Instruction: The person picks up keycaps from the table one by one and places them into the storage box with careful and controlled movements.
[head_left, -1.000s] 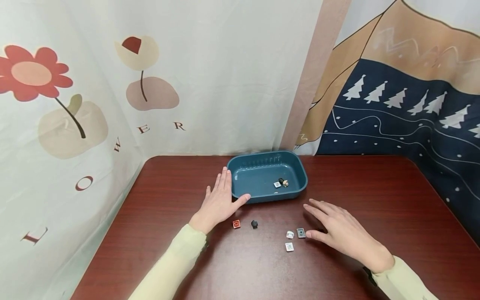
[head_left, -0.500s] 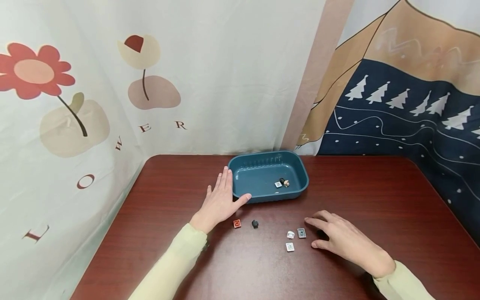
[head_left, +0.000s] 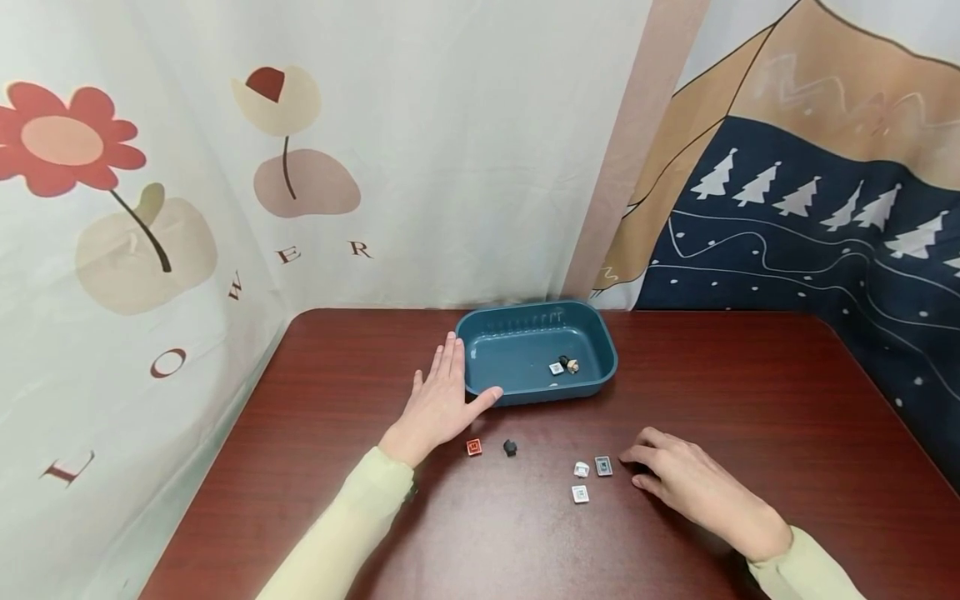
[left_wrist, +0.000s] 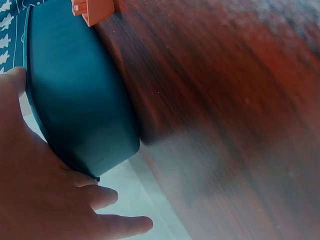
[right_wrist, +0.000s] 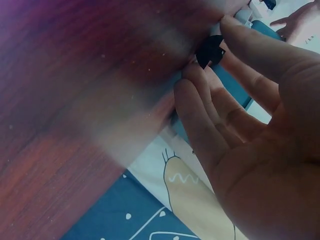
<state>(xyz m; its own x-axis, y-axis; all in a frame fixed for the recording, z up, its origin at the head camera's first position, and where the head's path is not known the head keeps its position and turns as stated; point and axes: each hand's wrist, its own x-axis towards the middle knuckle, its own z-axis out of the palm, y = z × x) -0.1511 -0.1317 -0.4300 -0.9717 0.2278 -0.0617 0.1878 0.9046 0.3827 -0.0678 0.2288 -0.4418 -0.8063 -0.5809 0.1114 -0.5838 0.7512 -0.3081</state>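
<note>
My left hand (head_left: 438, 404) rests against the left end of a teal plastic tray (head_left: 474, 395), its fingers straight along the side and the thumb at the front rim. My right hand (head_left: 690, 483) is low over the table to the right of a grey keycap (head_left: 603, 467). In the right wrist view its thumb and fingers curl round a small black piece (right_wrist: 209, 51), which the hand hides in the head view. Beside the grey keycap are a white lumpy keycap (head_left: 581, 470) and a flat white keycap (head_left: 581, 494). A red keycap (head_left: 474, 447) lies near my left wrist.
A dark lump-shaped piece (head_left: 510, 448) lies right of the red keycap. Inside the tray are a white keycap (head_left: 556, 368) and a tan and black piece (head_left: 573, 366). The brown table (head_left: 360, 367) ends at a printed curtain (head_left: 435, 167) behind the tray.
My right hand has drawn slightly right, away from the grey keycap, and its spread fingers and thumb have closed toward each other. My left hand stays at the tray.
</note>
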